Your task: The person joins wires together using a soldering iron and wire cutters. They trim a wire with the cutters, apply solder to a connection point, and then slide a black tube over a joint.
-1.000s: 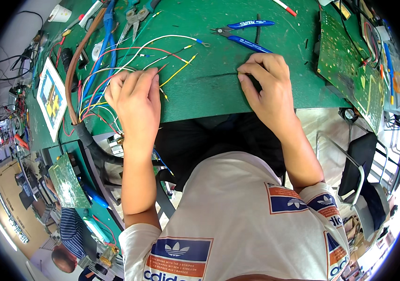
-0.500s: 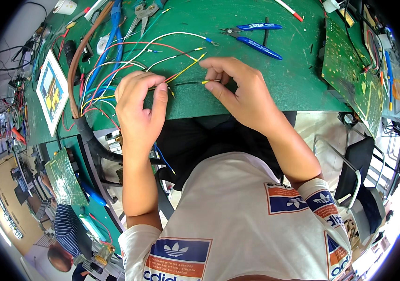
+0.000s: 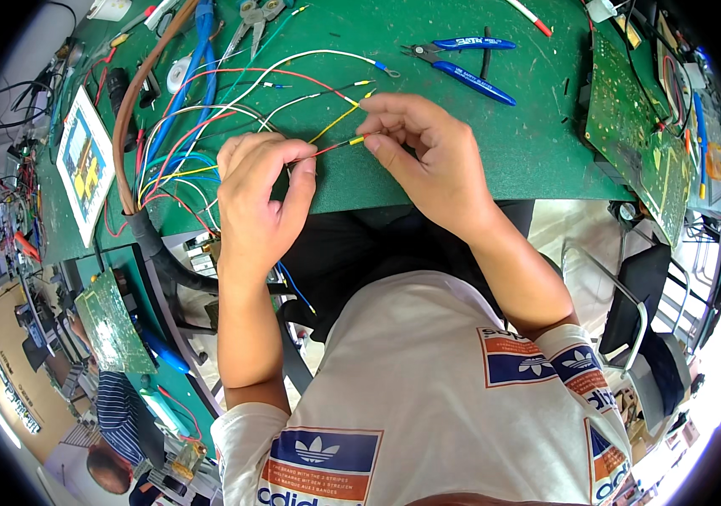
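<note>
My left hand pinches a thin red wire out of a fan of coloured wires spread over the green mat. My right hand grips the same wire's yellow-tipped end between thumb and fingers, so the wire runs taut between both hands. A yellow wire passes just above it. The wires come from a thick black cable sleeve at the left.
Blue-handled cutters lie on the mat beyond my right hand. Green circuit boards sit at the right, another at lower left. A framed card lies at the left. Another person is at the lower left.
My right hand came left from the bare mat and took hold of the wire's end. My left hand turned from lying on the wires to pinching one of them.
</note>
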`<action>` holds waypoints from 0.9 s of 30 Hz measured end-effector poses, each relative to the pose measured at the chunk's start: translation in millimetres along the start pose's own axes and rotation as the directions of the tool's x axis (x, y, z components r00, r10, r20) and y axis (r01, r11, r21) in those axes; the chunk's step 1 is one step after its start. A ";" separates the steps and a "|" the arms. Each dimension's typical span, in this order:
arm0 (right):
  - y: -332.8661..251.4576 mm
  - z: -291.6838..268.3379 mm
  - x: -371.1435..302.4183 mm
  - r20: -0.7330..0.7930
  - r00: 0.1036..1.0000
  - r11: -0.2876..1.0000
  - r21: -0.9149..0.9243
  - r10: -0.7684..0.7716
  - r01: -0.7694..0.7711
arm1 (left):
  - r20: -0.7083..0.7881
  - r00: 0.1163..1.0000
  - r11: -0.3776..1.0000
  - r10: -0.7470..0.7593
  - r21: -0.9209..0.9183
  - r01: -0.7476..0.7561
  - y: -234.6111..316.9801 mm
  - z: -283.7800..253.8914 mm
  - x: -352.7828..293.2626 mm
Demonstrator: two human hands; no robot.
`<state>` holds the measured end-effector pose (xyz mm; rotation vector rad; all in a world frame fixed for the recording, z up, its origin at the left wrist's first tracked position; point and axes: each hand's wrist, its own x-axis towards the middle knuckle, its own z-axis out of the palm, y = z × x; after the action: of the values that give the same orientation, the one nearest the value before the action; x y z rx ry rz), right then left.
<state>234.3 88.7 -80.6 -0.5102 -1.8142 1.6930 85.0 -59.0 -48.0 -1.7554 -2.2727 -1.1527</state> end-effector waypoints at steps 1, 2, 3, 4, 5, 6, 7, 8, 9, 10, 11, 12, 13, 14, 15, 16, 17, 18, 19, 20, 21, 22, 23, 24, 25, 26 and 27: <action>-0.1 0.3 0.1 -0.003 1.000 1.000 -0.008 -0.002 0.002 | -0.003 1.000 1.000 0.003 -0.005 -0.003 -0.4 0.0 0.1; -0.1 0.7 0.1 -0.006 1.000 1.000 -0.017 -0.005 0.005 | -0.005 1.000 1.000 0.010 -0.006 -0.010 -1.3 0.2 -0.3; -0.2 1.3 0.0 -0.013 1.000 1.000 -0.021 -0.006 0.005 | -0.007 1.000 1.000 0.017 -0.007 -0.017 -2.5 0.3 -0.8; -0.4 1.8 -0.1 -0.021 1.000 1.000 -0.026 -0.007 0.007 | -0.009 1.000 1.000 0.024 -0.009 -0.024 -3.5 0.3 -1.0; -0.4 2.0 -0.3 -0.029 1.000 0.999 -0.031 -0.009 0.008 | -0.006 1.000 1.000 0.027 -0.007 -0.027 -4.0 0.0 -1.1; 0.3 1.8 -0.3 -0.033 0.999 0.999 -0.036 -0.016 0.015 | -0.003 1.000 1.000 0.030 -0.004 -0.030 -4.2 -0.4 -1.1; 1.1 1.6 -0.1 -0.036 0.999 0.999 -0.039 -0.024 0.023 | 0.000 0.999 0.999 0.033 -0.001 -0.033 -4.2 -1.1 -1.0; 1.6 1.4 -0.2 -0.039 0.999 0.999 -0.043 -0.031 0.030 | 0.006 0.999 0.999 0.037 0.007 -0.037 -4.3 -1.4 -0.9; 1.3 1.2 -0.3 -0.040 0.999 0.999 -0.041 -0.031 0.030 | 0.011 0.999 0.999 0.040 0.016 -0.040 -4.2 -1.7 -0.7; 0.4 1.1 -0.2 -0.042 0.999 0.999 -0.038 -0.032 0.030 | 0.016 0.999 0.999 0.043 0.025 -0.044 -4.2 -2.0 -0.6; -0.1 1.1 -0.3 -0.043 0.999 0.999 -0.036 -0.032 0.031 | 0.019 0.999 0.999 0.040 0.025 -0.041 -4.4 -2.2 -0.7; -0.2 1.3 -0.5 -0.043 0.999 0.999 -0.028 -0.028 0.027 | 0.021 0.999 0.999 0.037 0.026 -0.037 -4.5 -2.4 -1.0; -0.5 1.6 -0.5 -0.043 0.999 1.000 -0.020 -0.025 0.024 | 0.023 0.999 0.999 0.034 0.027 -0.035 -4.5 -2.5 -1.1; -0.7 1.7 -0.4 -0.043 0.999 1.000 -0.011 -0.022 0.021 | 0.023 0.999 0.999 0.036 0.032 -0.037 -4.4 -2.4 -1.0; -0.9 1.5 -0.5 -0.042 0.999 1.000 -0.011 -0.022 0.022 | 0.023 0.999 0.999 0.038 0.036 -0.039 -4.4 -2.4 -1.0; -1.0 1.2 -0.4 -0.040 0.999 1.000 -0.012 -0.023 0.023 | 0.023 0.999 0.998 0.040 0.041 -0.041 -4.4 -2.4 -0.8; -1.0 0.8 -0.3 -0.039 0.999 1.000 -0.012 -0.024 0.024 | 0.028 0.999 0.998 0.044 0.048 -0.046 -3.9 -2.7 -0.4; -0.7 0.6 -0.2 -0.039 0.999 1.000 -0.011 -0.029 0.029 | 0.034 0.998 0.997 0.049 0.056 -0.050 -3.0 -3.1 0.2; -0.1 0.5 -0.3 -0.039 0.999 0.999 -0.011 -0.034 0.033 | 0.039 0.998 0.997 0.052 0.063 -0.055 -2.2 -3.2 0.5; 0.3 0.2 -0.1 -0.040 0.998 0.999 -0.011 -0.039 0.038 | 0.035 0.999 0.998 0.037 0.058 -0.039 -1.3 -2.8 0.2; 0.5 -0.2 0.2 -0.033 0.999 0.999 -0.008 -0.038 0.038 | 0.032 0.999 0.998 0.021 0.052 -0.023 -0.5 -2.1 -0.2; 0.7 -1.0 0.1 -0.027 0.999 0.999 -0.006 -0.036 0.036 | 0.029 1.000 0.999 0.005 0.045 -0.006 0.0 -0.9 -0.8; 0.8 -1.8 -0.1 -0.022 0.999 0.999 -0.004 -0.034 0.034 | 0.009 1.000 0.999 0.004 0.045 -0.005 -0.2 0.7 -1.4; 0.2 -2.7 -0.3 0.000 1.000 1.000 0.008 -0.020 0.020 | -0.011 1.000 0.999 0.004 0.044 -0.003 -0.9 2.7 -2.3; -0.9 -3.7 -0.3 0.021 1.000 1.000 0.019 -0.007 0.007 | -0.031 1.000 0.999 0.004 0.043 -0.003 -1.6 4.7 -3.1; -1.4 -4.7 -0.5 0.042 0.999 1.000 0.030 0.006 -0.007 | -0.041 0.999 0.999 0.010 0.048 -0.008 -2.3 6.3 -4.1; -1.1 -5.3 -0.5 0.047 0.999 0.999 0.035 0.008 -0.010 | -0.052 0.999 0.999 0.016 0.053 -0.013 -3.1 7.7 -5.3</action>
<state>238.3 92.3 -79.6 -0.4682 -1.8141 1.7535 87.2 -59.2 -57.5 -1.6996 -2.2360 -1.1126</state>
